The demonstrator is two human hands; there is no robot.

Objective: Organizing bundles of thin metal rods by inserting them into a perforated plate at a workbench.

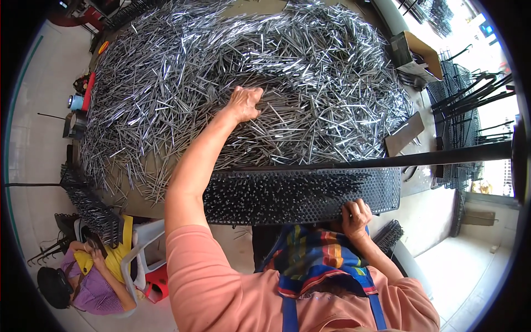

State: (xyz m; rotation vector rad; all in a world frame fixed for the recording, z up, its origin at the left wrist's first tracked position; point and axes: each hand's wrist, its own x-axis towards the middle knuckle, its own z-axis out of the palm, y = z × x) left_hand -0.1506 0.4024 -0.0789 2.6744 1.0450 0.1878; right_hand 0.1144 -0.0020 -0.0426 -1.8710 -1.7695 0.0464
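A broad heap of thin metal rods point(332, 72) covers the table. My left hand point(245, 104) reaches into the middle of it, fingers curled down among the rods; what lies in its grasp is hidden. In front of me is a long black perforated rack point(387, 191). Short dark pins or rod ends stand in many of its holes, thickest on the left and middle, while the right end shows bare holes. My right hand point(355, 217) is closed on the rack's near edge, toward its right end.
A black bar point(442, 156) runs along the rack's far side. A flat plate point(405, 134) and an open box point(423, 58) lie to the right, near dark racks of rods point(470, 99). At lower left, another person point(99, 276) sits beside a grey chair point(141, 243).
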